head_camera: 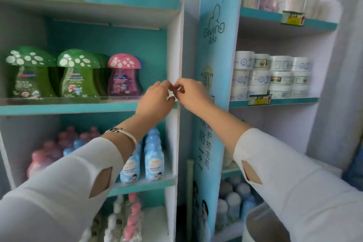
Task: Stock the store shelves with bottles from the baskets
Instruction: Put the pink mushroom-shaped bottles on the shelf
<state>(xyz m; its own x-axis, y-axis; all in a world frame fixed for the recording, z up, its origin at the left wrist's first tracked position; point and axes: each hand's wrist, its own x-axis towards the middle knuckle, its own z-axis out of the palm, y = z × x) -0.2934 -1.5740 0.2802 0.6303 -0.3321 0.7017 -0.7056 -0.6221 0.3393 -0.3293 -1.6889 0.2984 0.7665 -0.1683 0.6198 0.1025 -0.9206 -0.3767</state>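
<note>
L hand [157,97], R hand [193,93] — tips meet, 2 green bottles [78,73] front, 1 pink [124,74]

White long fabric sleeves cover both arms, left sleeve [59,188] and right sleeve [306,188], each with an oval cut-out [101,181]; a silver metal bangle [125,133] circles the left wrist

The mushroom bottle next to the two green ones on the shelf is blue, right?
Not quite. The mushroom bottle next to the two green ones is pink, not blue. The head view shows it standing on the shelf beside them.
</note>
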